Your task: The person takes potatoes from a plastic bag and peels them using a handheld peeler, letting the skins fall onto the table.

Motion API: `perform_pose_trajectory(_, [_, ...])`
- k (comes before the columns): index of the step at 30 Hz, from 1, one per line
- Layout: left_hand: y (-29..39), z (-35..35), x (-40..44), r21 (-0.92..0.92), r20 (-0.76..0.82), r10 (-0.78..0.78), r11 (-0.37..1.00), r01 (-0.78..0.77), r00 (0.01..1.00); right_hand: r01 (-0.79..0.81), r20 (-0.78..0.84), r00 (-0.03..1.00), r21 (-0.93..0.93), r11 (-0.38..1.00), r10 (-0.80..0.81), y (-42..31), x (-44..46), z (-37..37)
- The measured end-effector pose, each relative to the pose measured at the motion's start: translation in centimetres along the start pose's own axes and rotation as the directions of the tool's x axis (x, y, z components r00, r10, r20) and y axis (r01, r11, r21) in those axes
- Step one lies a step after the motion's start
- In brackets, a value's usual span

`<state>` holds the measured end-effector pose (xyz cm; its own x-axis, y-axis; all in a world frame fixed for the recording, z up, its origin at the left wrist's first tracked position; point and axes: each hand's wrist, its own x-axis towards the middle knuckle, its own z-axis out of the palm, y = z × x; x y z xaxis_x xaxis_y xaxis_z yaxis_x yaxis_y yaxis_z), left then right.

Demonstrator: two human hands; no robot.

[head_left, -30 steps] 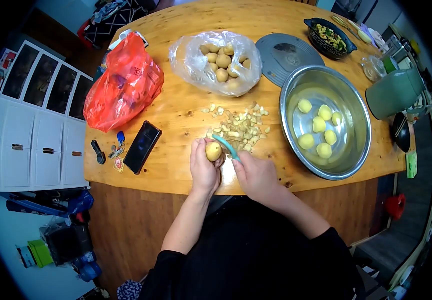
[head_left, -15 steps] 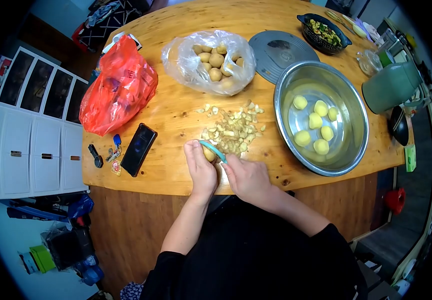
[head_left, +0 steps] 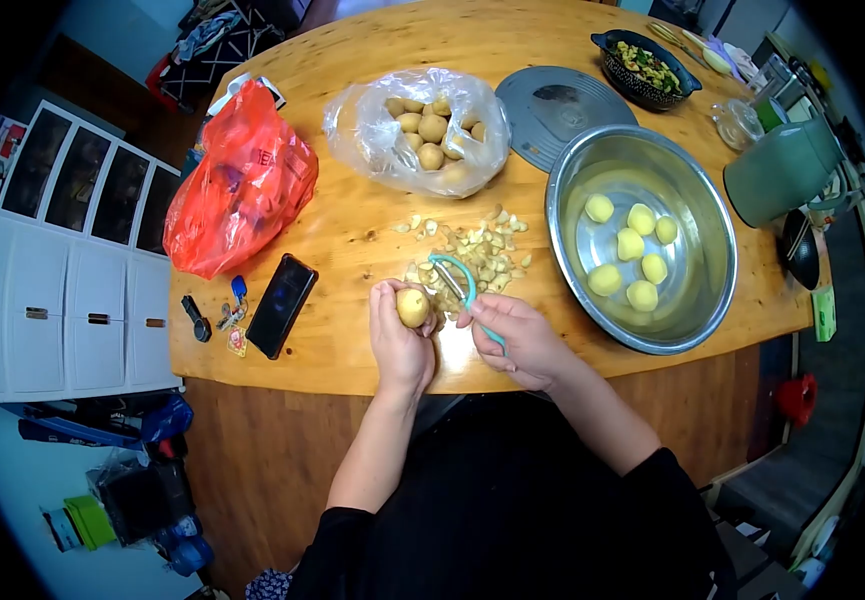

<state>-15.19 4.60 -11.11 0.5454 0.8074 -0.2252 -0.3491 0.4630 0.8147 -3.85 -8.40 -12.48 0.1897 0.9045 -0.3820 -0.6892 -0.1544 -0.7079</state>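
Note:
My left hand [head_left: 400, 347] is closed around a potato [head_left: 413, 308] at the table's near edge. In my right hand [head_left: 522, 340] is a teal peeler [head_left: 467, 283], its blade end pointing up and away, just right of the potato and apart from it. Beyond both hands lies a loose pile of potato peelings [head_left: 482, 248] on the wood. A steel basin [head_left: 559, 250] to the right holds several peeled potatoes [head_left: 630, 244]. Farther back, a clear plastic bag [head_left: 357, 130] stands open with several unpeeled potatoes [head_left: 432, 128] inside.
At the left are a red plastic bag [head_left: 242, 190], a black phone [head_left: 282, 305], keys [head_left: 227, 315] and a watch [head_left: 195, 318]. A grey round mat [head_left: 562, 105], a dark dish of food [head_left: 647, 70] and a green pitcher [head_left: 782, 175] stand beyond the basin.
The peeler has come off the potato and moved right and upward with my right hand. More of the potato now shows in my left hand. The view has shifted slightly.

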Motion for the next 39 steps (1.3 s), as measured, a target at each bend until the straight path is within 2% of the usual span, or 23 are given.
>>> perform_pose_trajectory(2, [-0.2,-0.4,0.1,-0.008,0.029,-0.005,1.0,0.005,1.0,0.151,-0.066,0.982,-0.283,0.947,-0.176,-0.2,-0.1,0.3])
perform_pose_trajectory(3, [-0.2,-0.5,0.1,-0.012,0.042,-0.007,1.0,0.008,0.999,0.265,-0.087,0.919,-0.587,0.765,-0.384,0.2,-0.2,1.2])
perform_pose_trajectory(4, [-0.2,-0.5,0.0,-0.016,0.041,-0.01,1.0,0.011,0.999,0.301,-0.034,0.821,-0.823,0.481,-0.571,0.5,-0.3,2.0])
perform_pose_trajectory(7, [-0.4,0.0,-0.1,-0.022,0.042,-0.019,1.0,0.02,0.999,0.238,0.106,0.732,-0.966,0.106,-0.673,0.8,-0.7,3.2])
perform_pose_trajectory(14, [-0.8,-0.2,-0.4,0.011,0.02,-0.007,1.0,0.007,1.0,0.295,0.238,0.667,-0.954,-0.043,-0.706,0.8,-1.0,4.2])
perform_pose_trajectory(20, [-1.3,-0.6,-0.6,0.053,-0.015,0.026,0.998,-0.025,1.0,0.282,0.268,0.682,-0.955,-0.093,-0.681,1.3,-1.3,4.2])
perform_pose_trajectory(23, [-1.4,-0.6,-0.6,0.065,-0.019,0.023,0.998,-0.022,1.0,0.235,0.257,0.69,-0.964,-0.127,-0.676,1.3,-1.2,4.1])
perform_pose_trajectory(26, [-0.9,0.0,-0.8,0.012,0.008,0.015,1.0,-0.015,1.0,0.115,0.159,0.72,-0.987,-0.109,-0.676,1.1,-0.8,3.5])
perform_pose_trajectory(29, [-0.4,-0.2,-0.6,-0.034,0.047,0.006,0.999,-0.005,0.999,0.013,-0.026,0.692,-0.999,0.048,-0.721,-0.5,-0.4,1.9])
perform_pose_trajectory(31, [-0.1,-0.3,-0.3,-0.066,0.049,-0.01,0.998,0.013,0.999,0.179,-0.074,0.803,-0.917,0.358,-0.591,-0.6,-0.4,1.1])
perform_pose_trajectory(33, [-0.1,-0.2,-0.1,-0.119,0.034,-0.047,0.992,0.051,0.998,0.298,-0.046,0.888,-0.701,0.648,-0.458,0.0,0.5,0.4])
perform_pose_trajectory(36, [0.3,0.3,-0.3,-0.098,0.028,-0.083,0.991,0.086,0.996,0.231,0.032,0.742,-0.95,0.211,-0.67,-0.5,-1.1,2.7])
perform_pose_trajectory(39, [0.0,-0.7,-0.2,-0.093,0.08,-0.152,0.983,0.159,0.985,0.289,0.207,0.686,-0.957,0.0,-0.698,-0.6,-1.4,4.0])
